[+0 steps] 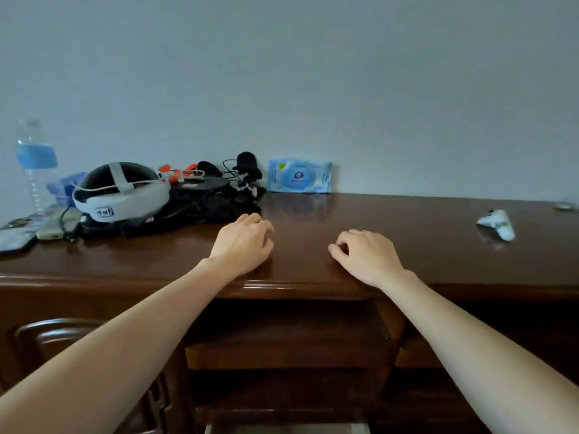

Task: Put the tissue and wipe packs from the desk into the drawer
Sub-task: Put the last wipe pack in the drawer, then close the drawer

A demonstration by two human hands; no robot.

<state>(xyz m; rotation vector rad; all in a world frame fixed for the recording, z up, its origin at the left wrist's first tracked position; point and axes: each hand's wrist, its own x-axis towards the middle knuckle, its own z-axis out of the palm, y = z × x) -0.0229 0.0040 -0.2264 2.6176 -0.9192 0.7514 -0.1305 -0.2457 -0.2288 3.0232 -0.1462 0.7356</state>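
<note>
Both hands rest on the glossy dark wooden surface [407, 220] near its front edge — a parked pose, by the look of it. The left hand [242, 245] and right hand [366, 253] have loosely curled fingers [336, 245], grasping nothing. The pale blue wipe pack [299, 177] stands propped against the wall at the back — untouched, well beyond both hands.

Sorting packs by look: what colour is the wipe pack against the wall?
Light blue with a round blue lid, wipe pack, head view.
</note>
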